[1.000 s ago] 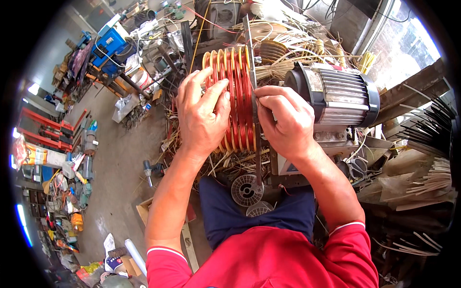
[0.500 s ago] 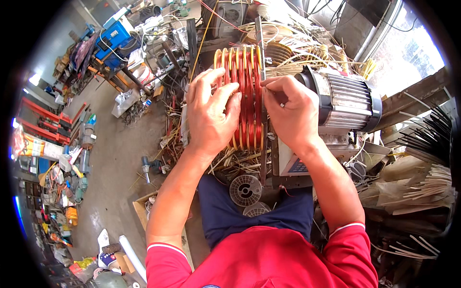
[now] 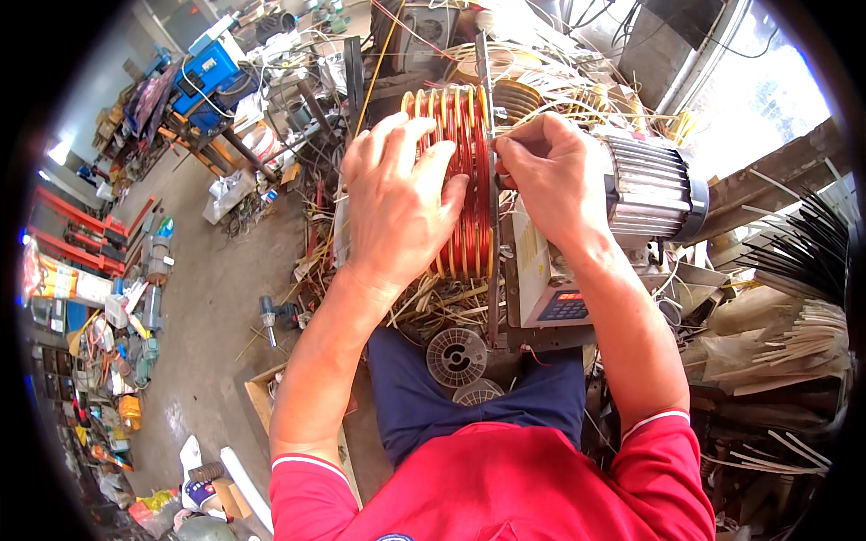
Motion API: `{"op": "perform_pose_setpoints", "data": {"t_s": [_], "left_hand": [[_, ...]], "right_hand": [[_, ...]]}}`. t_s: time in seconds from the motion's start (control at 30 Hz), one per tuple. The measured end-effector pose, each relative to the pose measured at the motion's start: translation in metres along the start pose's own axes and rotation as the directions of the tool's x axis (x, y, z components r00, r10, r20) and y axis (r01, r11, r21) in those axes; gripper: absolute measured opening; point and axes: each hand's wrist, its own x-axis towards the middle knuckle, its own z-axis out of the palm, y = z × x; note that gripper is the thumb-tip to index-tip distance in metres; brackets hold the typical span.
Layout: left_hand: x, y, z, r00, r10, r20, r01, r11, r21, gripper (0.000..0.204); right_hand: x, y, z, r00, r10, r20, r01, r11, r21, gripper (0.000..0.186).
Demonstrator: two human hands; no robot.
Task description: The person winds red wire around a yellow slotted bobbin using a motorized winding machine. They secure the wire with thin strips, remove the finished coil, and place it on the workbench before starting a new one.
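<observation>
Near: two empty grey spools [image 3: 456, 356] by lap. Above: left hand [image 3: 397, 203] flat on copper wire coils [image 3: 465, 180], fingers spread open, pressing, not gripping. Right hand [image 3: 555, 180] at coils' right edge, fingers pinched closed; what they hold unclear. Coils upright on winding former, just left of ribbed grey motor [image 3: 649, 185]. Far: blue machine [image 3: 209, 74].

Copper-orange coils [image 3: 462, 180], ribbed in bright stripes, are glowing at twelve o'clock from the grey spool [image 3: 456, 357]. A silver-grey finned motor [image 3: 651, 186] is showing at one o'clock, and a pale box [image 3: 550, 288] with a blue keypad and red display is sitting just below it. The shirt [image 3: 505, 487] is showing red with white-trimmed sleeves, above navy trousers [image 3: 424, 406]. A blue machine [image 3: 209, 74] is standing at eleven o'clock.
</observation>
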Motion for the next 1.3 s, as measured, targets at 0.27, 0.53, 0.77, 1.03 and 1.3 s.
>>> {"op": "perform_pose_setpoints", "data": {"t_s": [0.27, 0.53, 0.77, 1.03, 1.3], "left_hand": [[0.010, -0.008, 0.011, 0.995, 0.099, -0.029, -0.099, 0.995, 0.003, 0.015], [0.005, -0.006, 0.013, 0.998, -0.061, -0.033, 0.049, 0.956, -0.289, 0.013], [0.002, -0.003, 0.007, 0.974, -0.219, 0.052, 0.221, 0.887, -0.406, 0.013], [-0.005, -0.007, 0.009, 0.984, -0.181, -0.005, 0.163, 0.900, -0.404, 0.014], [-0.008, -0.014, 0.018, 0.986, -0.163, -0.019, 0.143, 0.910, -0.390, 0.008]], "right_hand": [[0.006, -0.011, -0.002, 0.995, 0.097, 0.011, -0.097, 0.993, 0.063, 0.018], [-0.011, -0.015, 0.011, 0.982, -0.173, 0.071, 0.183, 0.967, -0.177, 0.012], [-0.020, -0.009, 0.018, 0.898, -0.395, 0.191, 0.438, 0.833, -0.338, 0.012], [-0.015, 0.000, 0.020, 0.933, -0.327, 0.151, 0.357, 0.895, -0.267, 0.012], [-0.014, 0.003, 0.013, 0.901, -0.395, 0.178, 0.434, 0.826, -0.361, 0.011]]}}
